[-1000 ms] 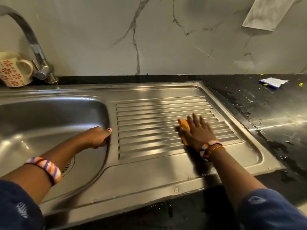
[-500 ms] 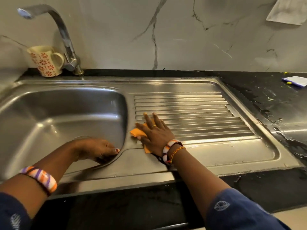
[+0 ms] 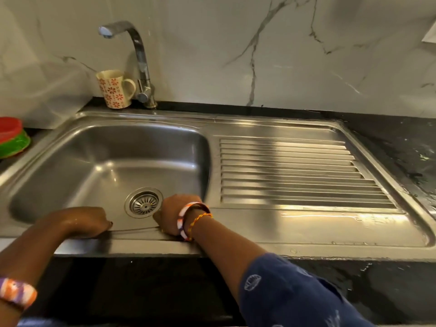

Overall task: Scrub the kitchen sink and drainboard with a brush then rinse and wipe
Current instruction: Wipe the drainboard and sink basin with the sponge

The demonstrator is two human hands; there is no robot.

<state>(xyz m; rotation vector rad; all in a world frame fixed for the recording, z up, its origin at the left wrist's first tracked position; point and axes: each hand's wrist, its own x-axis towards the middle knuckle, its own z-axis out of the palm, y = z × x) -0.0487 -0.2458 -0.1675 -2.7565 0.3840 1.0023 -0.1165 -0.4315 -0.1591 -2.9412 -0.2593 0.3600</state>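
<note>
Closest to the person, two arms reach over the black counter to the front edge of the steel sink. The right arm has a dark blue sleeve with little pale shapes on it.

The left hand lies on the front rim of the sink. Its fingers curl down over the edge into the bowl. The skin looks wet and shiny. A thick orange, purple and white band sits on that wrist.

The right hand dips over the same rim, just beside the drain. Its fingers bend down out of sight, so I cannot tell if they hold anything. No cloth or brush shows here. Two bands sit on that wrist, one wide and striped, one thin and yellow-red.

The drain is round with small slots, near the front of the bowl, between the two hands.

To the right of the bowl is the drainboard with long ridges. It shines and looks wet along the front.

Further back, a curved tap stands behind the bowl. A cream mug with red flowers stands upright just left of the tap. Red and green bowls sit stacked at the far left. A white marble wall with dark lines stands behind it all.
</note>
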